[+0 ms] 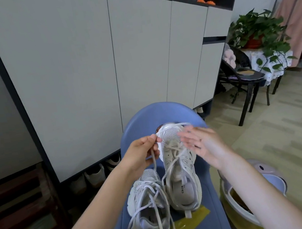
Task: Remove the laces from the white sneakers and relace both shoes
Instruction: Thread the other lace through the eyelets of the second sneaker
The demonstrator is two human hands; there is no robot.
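1. Nearest the lens, the near sneaker (pixel 151 212) lies on the blue chair seat (pixel 212 226), toe pointing away, heel cut off by the bottom edge. Its lace (pixel 156 194) is slack and tangled across the tongue, with loose strands trailing off the seat edge.
2. Far sneaker (pixel 180 168) sits just beyond and to the right of it, toe toward the chair back, touching or nearly touching its mate.
3. Left hand (pixel 142 153) pinches a lace strand (pixel 175 125) between thumb and fingertips; the strand arcs over the far toe and also hangs down from the hand.
4. Right hand (pixel 201 142) hovers beside the far shoe, fingers spread and straight, holding nothing.
5. Risk: pulling one-handed could drag or tip the far shoe, since nothing pins it down.
6. Risk: the two shoes' loose strands lie close together; a pull may snag the neighbouring lace or tighten a knot.
7. Risk: dangling ends could catch under the shoes.
8. Hard to read: the right fingers are motion-blurred; which eyelets remain threaded cannot be told; the pinched strand probably belongs to the far shoe, though its run is unclear.
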